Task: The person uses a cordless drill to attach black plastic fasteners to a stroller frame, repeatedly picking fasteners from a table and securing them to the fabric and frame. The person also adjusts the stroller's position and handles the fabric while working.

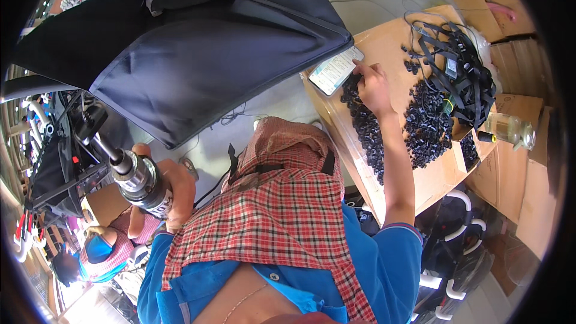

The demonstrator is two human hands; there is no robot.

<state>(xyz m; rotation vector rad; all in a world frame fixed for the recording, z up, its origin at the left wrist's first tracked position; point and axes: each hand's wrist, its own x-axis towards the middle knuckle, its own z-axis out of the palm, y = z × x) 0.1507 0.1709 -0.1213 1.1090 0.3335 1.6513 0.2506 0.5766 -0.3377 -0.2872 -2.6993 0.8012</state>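
Observation:
My left hand [179, 195] is wrapped round a power screwdriver [143, 185], its metal chuck and bit toward the upper left. A round black part [91, 123] shows at the bit's tip; whether it is attached cannot be told. Over the table on the right, my right hand [375, 89] has bent fingers, with the index fingertip at the edge of a phone [335, 71] with a lit screen. Small black plastic pieces [366, 126] lie heaped under that hand. Whether a piece is between my fingers is hidden.
A large black fabric panel [222, 54] spreads across the upper left. The cardboard-topped table [432, 189] also bears a second heap of black pieces [427, 123], tangled black straps [471, 78] and a clear bottle [510, 129]. Cardboard boxes [516, 174] stand right; another person [99, 255] is lower left.

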